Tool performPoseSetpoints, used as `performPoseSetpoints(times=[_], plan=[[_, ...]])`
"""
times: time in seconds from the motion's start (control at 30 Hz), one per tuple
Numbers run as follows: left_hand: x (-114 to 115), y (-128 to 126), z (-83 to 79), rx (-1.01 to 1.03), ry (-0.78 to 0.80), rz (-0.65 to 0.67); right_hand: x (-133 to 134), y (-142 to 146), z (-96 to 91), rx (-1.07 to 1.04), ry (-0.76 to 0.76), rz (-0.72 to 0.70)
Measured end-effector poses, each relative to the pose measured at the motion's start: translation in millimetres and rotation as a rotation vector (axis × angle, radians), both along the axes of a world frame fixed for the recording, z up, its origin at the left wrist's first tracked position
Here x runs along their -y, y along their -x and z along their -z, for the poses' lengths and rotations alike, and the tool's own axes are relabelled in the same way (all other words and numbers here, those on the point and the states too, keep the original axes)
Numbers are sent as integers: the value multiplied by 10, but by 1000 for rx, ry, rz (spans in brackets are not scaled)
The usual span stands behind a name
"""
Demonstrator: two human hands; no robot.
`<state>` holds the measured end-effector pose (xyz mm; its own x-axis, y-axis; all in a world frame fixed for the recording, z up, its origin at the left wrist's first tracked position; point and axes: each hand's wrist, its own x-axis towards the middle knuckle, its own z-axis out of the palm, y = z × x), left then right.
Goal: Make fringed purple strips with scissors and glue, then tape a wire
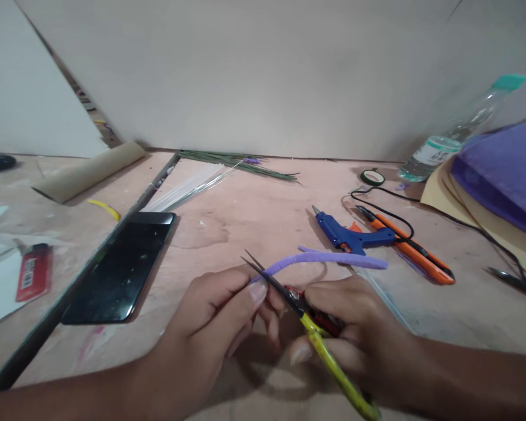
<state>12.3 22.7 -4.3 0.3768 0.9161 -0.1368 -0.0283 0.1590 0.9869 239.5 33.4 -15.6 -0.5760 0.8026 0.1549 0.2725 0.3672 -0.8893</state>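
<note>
My left hand (221,318) pinches one end of a thin, curved purple strip (324,257) between thumb and fingers. The strip arcs to the right above my right hand (355,327), its far end loose. In my right hand is a pair of slim-bladed scissors (313,330) with yellow handles. Their dark blades are slightly apart and point up and left, lying right by the pinched end of the strip. Whether the blades touch the strip I cannot tell. My right fingers wrap round the handles.
Beyond the strip lie a blue glue gun (353,234), an orange cutter knife (412,248) and green tape (371,176). A bottle (460,131) leans by purple sheets (504,169). Leftward are a phone (123,269), a red lighter (34,272), a cardboard tube (92,172), clear sticks (188,187) and green stems (245,164).
</note>
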Motion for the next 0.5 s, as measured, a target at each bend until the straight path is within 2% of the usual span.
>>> performPoseSetpoints(times=[0.17,0.33,0.5], plan=[[-15,-16,-7,0,27,10,1,-23,-21,52,-12,27],[-12,-21,-13,-40,-12,-51,20,-44,-7,10,-61,39],[3,-18,12,-22,11,-11,20,-43,-41,61,-5,22]])
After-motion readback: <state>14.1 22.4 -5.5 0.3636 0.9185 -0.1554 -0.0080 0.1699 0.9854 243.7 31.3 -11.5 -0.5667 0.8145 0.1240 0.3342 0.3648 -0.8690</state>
